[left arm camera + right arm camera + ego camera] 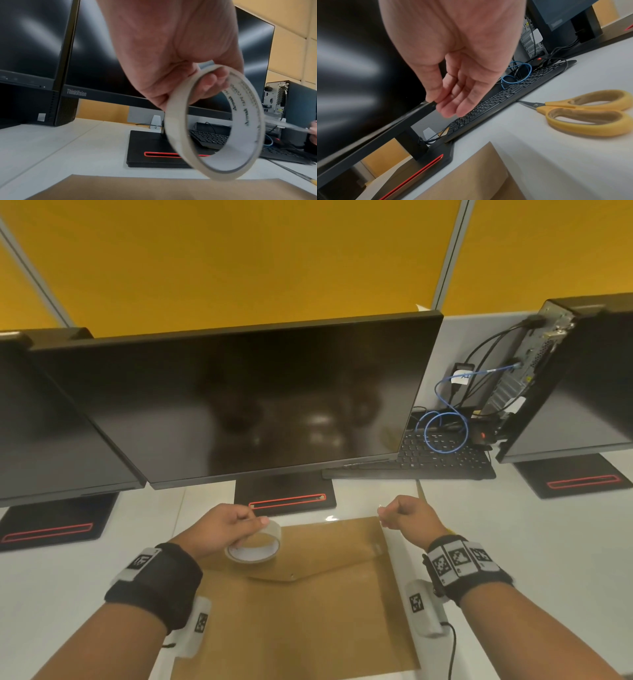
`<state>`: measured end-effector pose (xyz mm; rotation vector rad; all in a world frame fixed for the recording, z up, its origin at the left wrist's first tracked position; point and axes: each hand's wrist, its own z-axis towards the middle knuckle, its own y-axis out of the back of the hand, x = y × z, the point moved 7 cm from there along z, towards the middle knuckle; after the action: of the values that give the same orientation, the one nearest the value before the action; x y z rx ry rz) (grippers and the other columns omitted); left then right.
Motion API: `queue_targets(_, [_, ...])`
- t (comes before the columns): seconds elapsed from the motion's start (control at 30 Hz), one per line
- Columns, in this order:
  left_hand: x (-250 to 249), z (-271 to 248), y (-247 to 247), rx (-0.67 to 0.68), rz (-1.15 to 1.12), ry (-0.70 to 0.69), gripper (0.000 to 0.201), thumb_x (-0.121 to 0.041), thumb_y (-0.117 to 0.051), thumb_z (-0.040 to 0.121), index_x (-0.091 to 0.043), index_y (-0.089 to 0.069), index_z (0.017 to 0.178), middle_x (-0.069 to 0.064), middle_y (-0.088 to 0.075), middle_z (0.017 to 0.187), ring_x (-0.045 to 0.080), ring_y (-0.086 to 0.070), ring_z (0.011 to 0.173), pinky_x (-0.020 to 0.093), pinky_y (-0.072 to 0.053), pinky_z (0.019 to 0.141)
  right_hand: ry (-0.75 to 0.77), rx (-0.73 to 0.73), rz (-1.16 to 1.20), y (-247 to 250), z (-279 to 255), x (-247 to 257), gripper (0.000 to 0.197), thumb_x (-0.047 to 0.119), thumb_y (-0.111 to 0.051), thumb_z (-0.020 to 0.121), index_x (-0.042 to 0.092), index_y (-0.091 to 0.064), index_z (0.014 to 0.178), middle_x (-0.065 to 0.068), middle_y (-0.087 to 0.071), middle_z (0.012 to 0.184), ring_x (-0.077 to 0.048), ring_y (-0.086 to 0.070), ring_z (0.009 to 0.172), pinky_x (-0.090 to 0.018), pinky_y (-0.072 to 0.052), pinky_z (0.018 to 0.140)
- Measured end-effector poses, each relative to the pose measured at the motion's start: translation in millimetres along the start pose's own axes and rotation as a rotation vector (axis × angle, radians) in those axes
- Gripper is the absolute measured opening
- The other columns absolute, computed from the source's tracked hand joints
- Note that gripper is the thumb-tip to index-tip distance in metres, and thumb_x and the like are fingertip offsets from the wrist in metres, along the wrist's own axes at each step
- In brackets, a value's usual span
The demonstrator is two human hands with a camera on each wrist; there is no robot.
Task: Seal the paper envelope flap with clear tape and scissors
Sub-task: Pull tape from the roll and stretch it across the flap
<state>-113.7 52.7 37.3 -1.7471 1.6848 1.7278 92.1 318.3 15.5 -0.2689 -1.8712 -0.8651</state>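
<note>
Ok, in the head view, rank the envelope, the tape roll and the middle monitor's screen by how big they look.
1. Monitor screen, largest
2. Envelope
3. Tape roll, smallest, held in the left hand

This is apparent size only; the monitor stands farther from the camera than the other two.

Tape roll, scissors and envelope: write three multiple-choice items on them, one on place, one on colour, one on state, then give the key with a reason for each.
1. Where do the scissors lie?
A. on the envelope
B. on the desk right of the envelope
C. in the right hand

2. What colour are the scissor handles?
A. yellow
B. red
C. black

3. What is the state of the tape roll?
A. flat on the desk, untouched
B. held by the left hand, a strip drawn out to the right hand
C. stuck across the flap

Key: B, they rest on bare desk beside the envelope; A, yellow loops show; B, the clear strip spans both hands.
</note>
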Motion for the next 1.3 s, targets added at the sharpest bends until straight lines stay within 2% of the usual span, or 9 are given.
queue_targets(0.13, [0,5,1,-0.039,0.131,0.016,0.037,-0.040,-0.068,0.085,-0.011,-0.061,0.063,0.000,-0.049,0.056,0.006,-0.047,0.049,0.020,-0.041,0.059,-0.003,0.019,-0.023,-6,2,-1,0.025,0.018,-0.068,0.083,0.010,-0.059,0.062,-0.002,-0.067,0.066,-0.021,-0.065,0.074,-0.036,-0.053,0.081])
queue_targets(0.3, [14,6,6,-0.035,0.416,0.076,0.038,-0.047,-0.066,0.085,-0.016,-0.063,0.063,-0.001,-0.051,0.060,0.015,-0.050,0.063,0.029,-0.039,0.062,0.002,-0.004,-0.052,-1,-3,4,0.022,0.016,-0.066,0.084,0.007,-0.059,0.066,-0.008,-0.068,0.072,-0.016,-0.063,0.070,-0.020,-0.049,0.069])
queue_targets(0.37, [19,3,2,0.003,0.479,0.116,0.039,-0.048,-0.064,0.085,-0.017,-0.059,0.062,-0.002,-0.049,0.061,0.014,-0.048,0.063,0.029,-0.038,0.062,-0.002,0.014,-0.048,-2,-2,3,0.020,0.013,-0.067,0.083,0.006,-0.060,0.066,-0.008,-0.067,0.071,-0.017,-0.063,0.070,-0.026,-0.052,0.075])
queue_targets(0.5, [21,-3,-9,0.048,0.437,0.152,0.027,-0.055,-0.063,0.082,-0.035,-0.062,0.101,-0.006,-0.064,0.097,0.012,-0.059,0.088,0.029,-0.049,0.082,-0.042,0.049,-0.027,-5,0,-7,0.024,0.015,-0.067,0.084,0.010,-0.058,0.062,-0.009,-0.068,0.071,-0.023,-0.066,0.075,-0.036,-0.054,0.082])
queue_targets(0.63, [15,-11,-29,0.166,0.538,0.120,0.031,-0.050,-0.056,0.090,-0.040,-0.062,0.118,-0.011,-0.061,0.123,0.011,-0.055,0.108,0.025,-0.041,0.092,-0.085,0.140,-0.069,-8,-4,-21,0.020,0.016,-0.064,0.087,0.009,-0.057,0.069,-0.003,-0.069,0.070,-0.021,-0.066,0.076,-0.034,-0.054,0.081])
queue_targets(0.73, [11,-16,-43,0.236,0.555,0.137,0.027,-0.040,-0.055,0.093,-0.033,-0.066,0.117,-0.006,-0.067,0.116,0.009,-0.055,0.089,0.022,-0.041,0.085,-0.113,0.182,-0.116,-12,-5,-35,0.022,0.023,-0.065,0.086,0.013,-0.056,0.069,-0.004,-0.071,0.074,-0.021,-0.067,0.076,-0.034,-0.054,0.080])
queue_targets(0.93, [24,-15,-59,0.338,0.605,0.210,0.031,-0.042,-0.051,0.094,-0.032,-0.065,0.120,-0.008,-0.060,0.131,0.015,-0.054,0.118,0.033,-0.040,0.104,-0.100,0.260,-0.203,-19,-10,-44,0.023,0.024,-0.061,0.090,0.013,-0.052,0.072,0.002,-0.068,0.070,-0.014,-0.059,0.068,-0.021,-0.046,0.064])
queue_targets(1.13, [32,-10,-71,0.366,0.614,0.271,0.041,-0.049,-0.052,0.092,-0.029,-0.061,0.126,-0.006,-0.058,0.135,0.018,-0.054,0.119,0.036,-0.040,0.105,-0.095,0.255,-0.298,-21,-9,-52,0.026,0.025,-0.059,0.090,0.015,-0.049,0.068,0.005,-0.063,0.072,-0.009,-0.055,0.067,-0.019,-0.038,0.059])
queue_targets(1.3, [35,-5,-72,0.310,0.667,0.316,0.045,-0.051,-0.057,0.089,-0.026,-0.062,0.126,-0.004,-0.058,0.133,0.019,-0.054,0.117,0.033,-0.042,0.100,-0.122,0.231,-0.329,-21,-11,-60,0.024,0.026,-0.062,0.088,0.013,-0.051,0.071,-0.001,-0.058,0.076,-0.015,-0.051,0.070,-0.020,-0.036,0.057])
